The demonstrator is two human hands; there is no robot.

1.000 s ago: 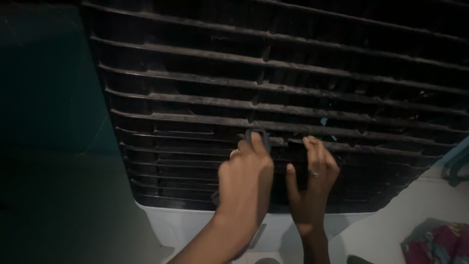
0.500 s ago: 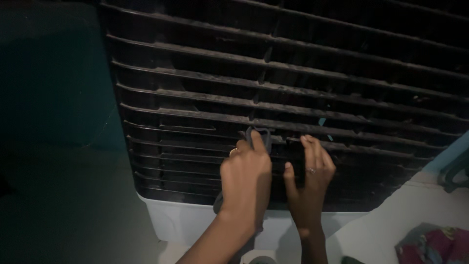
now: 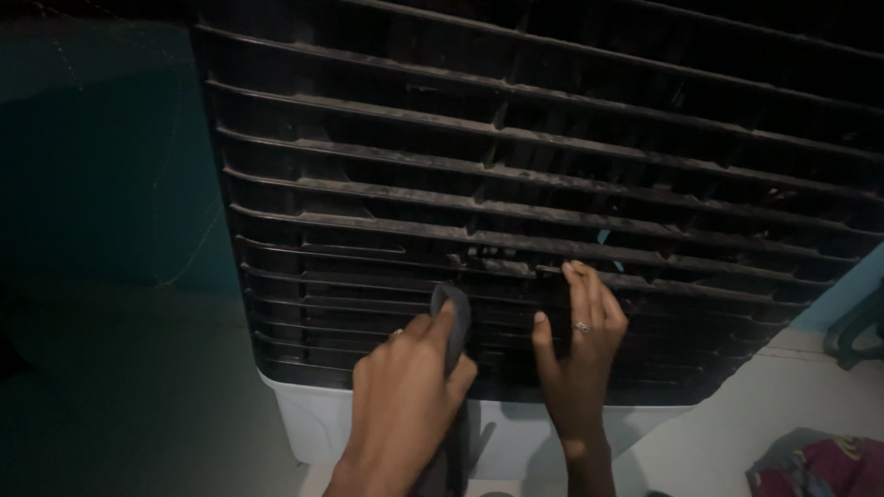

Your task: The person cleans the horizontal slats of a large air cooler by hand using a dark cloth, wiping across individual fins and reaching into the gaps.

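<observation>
Low in the frame's centre, the left hand (image 3: 405,396) pinches a dark cloth (image 3: 451,322) (soft, light, best bunched under the fingertips) against the dusty grille (image 3: 516,138); the right hand (image 3: 580,354) rests spread fingers on a slat

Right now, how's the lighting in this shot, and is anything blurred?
Head view: dim overall; the dark louvred grille shows only dusty slat edges; the left hand with its grey cloth is slightly soft; the right hand is sharper; the white base is brightest.
</observation>
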